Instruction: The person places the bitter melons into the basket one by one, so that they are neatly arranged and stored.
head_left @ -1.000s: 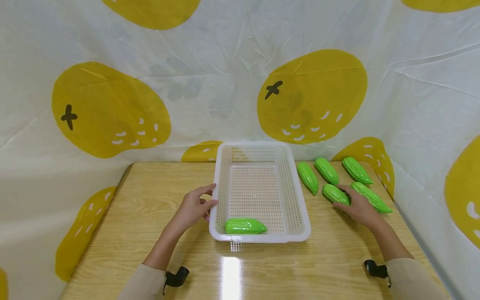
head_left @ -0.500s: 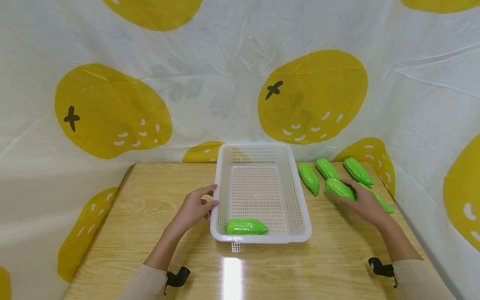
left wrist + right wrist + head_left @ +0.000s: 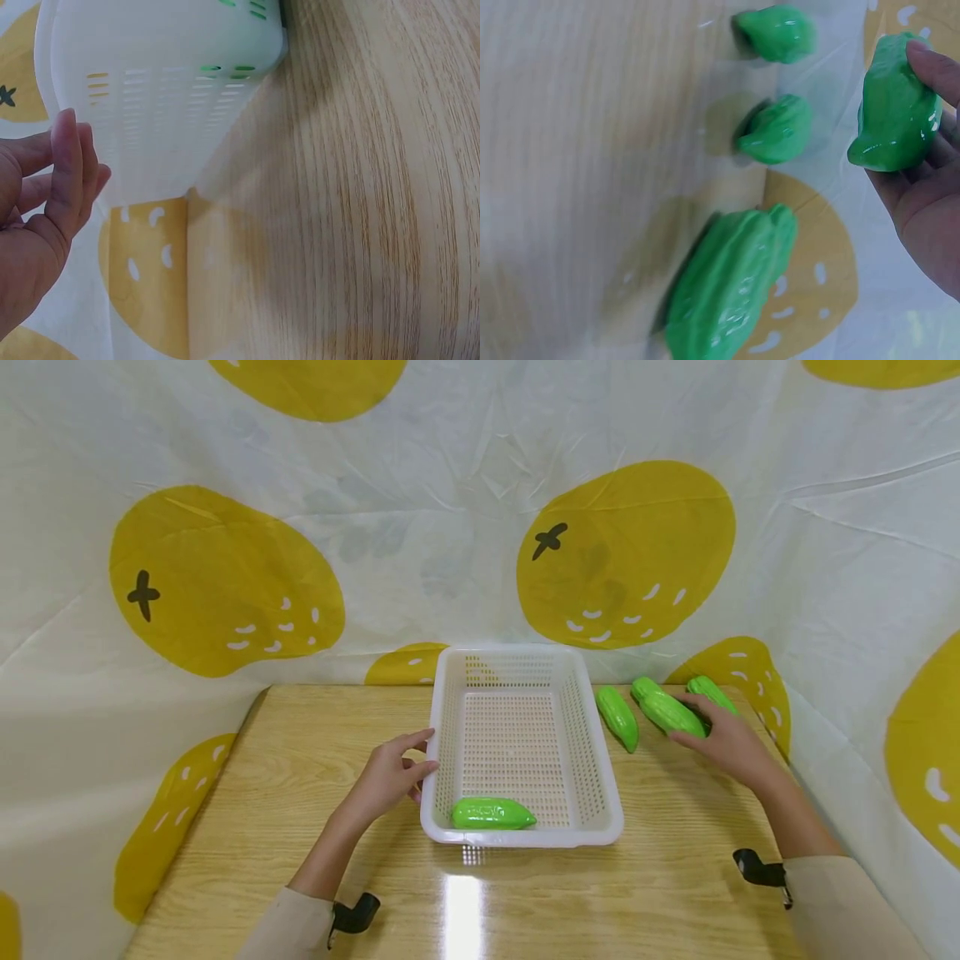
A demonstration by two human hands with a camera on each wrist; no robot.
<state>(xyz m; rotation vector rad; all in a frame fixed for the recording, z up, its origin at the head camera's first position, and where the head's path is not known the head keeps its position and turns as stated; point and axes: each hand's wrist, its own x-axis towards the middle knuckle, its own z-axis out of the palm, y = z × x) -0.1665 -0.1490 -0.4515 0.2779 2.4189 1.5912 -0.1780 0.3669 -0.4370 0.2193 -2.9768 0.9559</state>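
A wood-grain table [image 3: 300,752] carries a white perforated basket [image 3: 510,739], standing upright toward its twelve o'clock edge. Between two and three o'clock from the basket, at least three ridged green vegetables [image 3: 617,718] lie directly on the wood, the outermost partly hidden.

Visible count, head view: one white basket [image 3: 521,837]; one table [image 3: 337,718]; two hands [image 3: 387,774]; two black wrist fittings [image 3: 356,913]; five green vegetables [image 3: 618,718], comprising three on the table, one in the basket and one hand-held.
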